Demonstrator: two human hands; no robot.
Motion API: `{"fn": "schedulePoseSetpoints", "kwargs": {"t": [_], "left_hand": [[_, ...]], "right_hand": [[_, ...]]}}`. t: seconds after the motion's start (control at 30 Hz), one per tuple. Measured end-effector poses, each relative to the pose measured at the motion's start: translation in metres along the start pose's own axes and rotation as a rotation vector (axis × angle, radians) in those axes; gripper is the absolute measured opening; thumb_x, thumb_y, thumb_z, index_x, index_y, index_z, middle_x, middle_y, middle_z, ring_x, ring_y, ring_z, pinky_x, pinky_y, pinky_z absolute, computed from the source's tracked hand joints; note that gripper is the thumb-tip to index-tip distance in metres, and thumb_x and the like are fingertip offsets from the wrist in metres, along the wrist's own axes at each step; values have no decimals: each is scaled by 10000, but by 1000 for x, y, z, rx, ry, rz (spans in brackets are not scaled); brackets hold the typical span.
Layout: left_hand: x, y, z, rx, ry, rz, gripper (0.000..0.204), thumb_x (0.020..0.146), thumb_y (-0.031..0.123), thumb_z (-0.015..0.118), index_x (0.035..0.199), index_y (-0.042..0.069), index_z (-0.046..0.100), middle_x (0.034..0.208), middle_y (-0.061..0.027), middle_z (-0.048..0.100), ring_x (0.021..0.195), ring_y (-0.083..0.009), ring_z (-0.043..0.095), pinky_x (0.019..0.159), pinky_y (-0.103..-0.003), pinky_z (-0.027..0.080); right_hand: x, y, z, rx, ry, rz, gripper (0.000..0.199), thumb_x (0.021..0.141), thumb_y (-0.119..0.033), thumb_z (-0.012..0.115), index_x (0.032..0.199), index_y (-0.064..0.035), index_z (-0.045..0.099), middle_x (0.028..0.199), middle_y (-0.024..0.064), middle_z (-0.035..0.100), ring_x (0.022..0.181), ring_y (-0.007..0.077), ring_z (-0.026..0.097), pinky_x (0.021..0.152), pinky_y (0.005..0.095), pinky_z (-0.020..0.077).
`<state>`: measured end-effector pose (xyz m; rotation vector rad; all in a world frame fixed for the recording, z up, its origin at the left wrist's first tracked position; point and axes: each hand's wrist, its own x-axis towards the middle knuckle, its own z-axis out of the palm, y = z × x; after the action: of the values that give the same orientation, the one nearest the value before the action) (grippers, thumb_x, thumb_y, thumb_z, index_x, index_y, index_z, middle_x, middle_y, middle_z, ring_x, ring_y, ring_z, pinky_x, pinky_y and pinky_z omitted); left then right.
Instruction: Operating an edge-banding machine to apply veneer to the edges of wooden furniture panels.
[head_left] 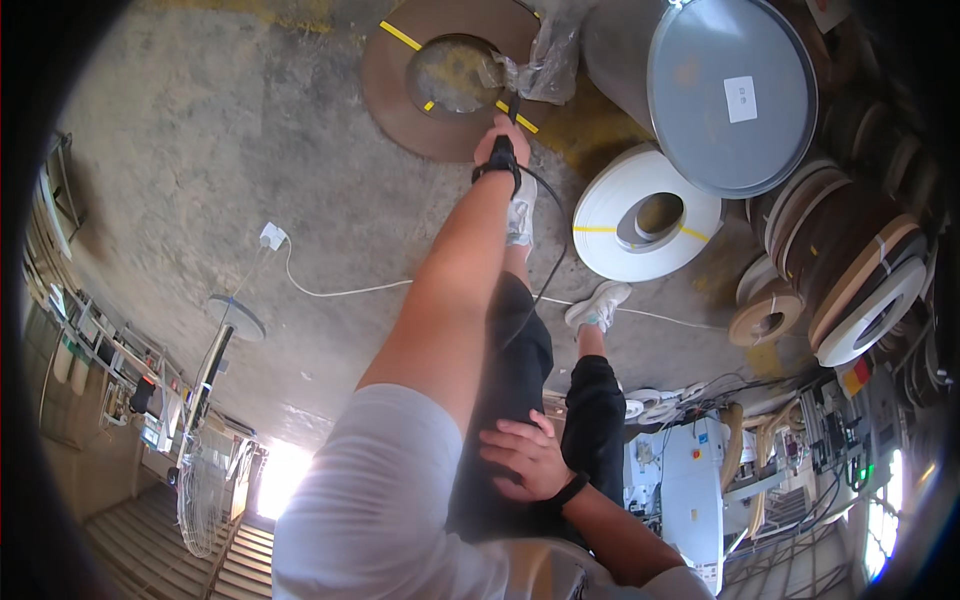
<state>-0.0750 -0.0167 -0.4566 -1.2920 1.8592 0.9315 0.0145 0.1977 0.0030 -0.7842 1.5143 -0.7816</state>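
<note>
My left hand (503, 140) reaches down to the near side of a brown coil of flat banding (400, 105), which lies on the floor with yellow tape across it. The fingers look closed, with something small and dark at their tips that I cannot make out. Just beyond them is crumpled clear plastic film (553, 60), lying over the coil's right side. A black device with a cable is strapped to that wrist. My right hand (527, 457) rests on my dark-trousered leg, fingers apart and holding nothing.
Right of the coil stand a white coil (598, 235) and a large grey drum (690, 130). Several more coils (850, 260) lean stacked at the far right. A white cable (345, 293) crosses the floor from a socket block (272, 236). Machinery (690, 480) stands lower right.
</note>
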Motion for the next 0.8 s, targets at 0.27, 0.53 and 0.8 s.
{"fn": "schedulePoseSetpoints", "kwargs": {"t": [0.27,0.53,0.8], "left_hand": [[-24,-53,-81,-87,13,-41,313,1037,291,571,1134,-4,609,1077,-278,744,1047,-443,726,924,-520,574],[-4,-2,-121,-189,117,54,298,1038,261,543,1159,-2,615,1087,-295,734,1010,-446,725,888,-532,572],[-30,-45,-49,-145,20,-62,329,1045,302,574,1161,-6,592,1069,-288,742,1037,-445,730,892,-530,577]], "right_hand": [[31,-31,1,48,-18,-84,498,783,-284,825,1256,-160,729,1457,6,642,1434,217,517,1244,538,261],[24,-19,1,30,-5,-70,494,779,-283,822,1250,-163,733,1448,9,647,1424,217,526,1250,520,250],[25,-19,5,75,47,-103,534,748,-258,827,1263,-160,731,1424,21,667,1409,220,543,1238,522,269]]}}
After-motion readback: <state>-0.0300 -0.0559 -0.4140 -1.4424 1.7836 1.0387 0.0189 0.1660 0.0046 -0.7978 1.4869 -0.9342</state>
